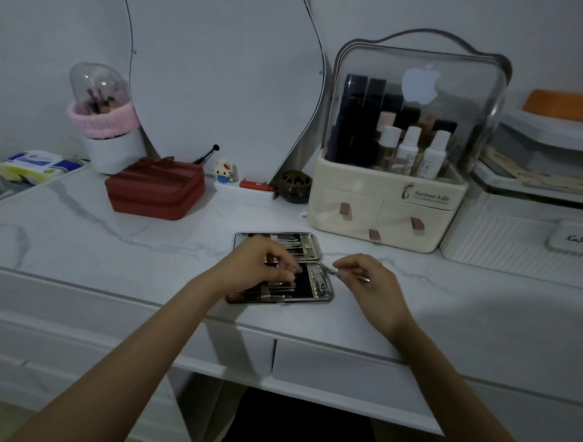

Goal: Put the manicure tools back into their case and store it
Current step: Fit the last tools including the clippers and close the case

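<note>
The manicure case (307, 246) lies open flat on the white marble vanity top, its far half holding several metal tools in a row. In the near half (314, 299) sit more tools and a nail clipper (321, 281) at its right side. My left hand (262, 262) is over the middle of the case, its curled fingertips down on the near half's lining; whether it pinches anything is unclear. Just right of the case, my right hand (367, 276) pinches a thin metal tool (331, 271) whose tip points at the case's right edge.
A red zip pouch (155, 191) sits at the back left. A cream cosmetics organizer (388, 204) with three small drawers stands at the back right, a white box (521, 225) beside it. Two vanity drawers (344, 371) are below the front edge. A mirror stands behind.
</note>
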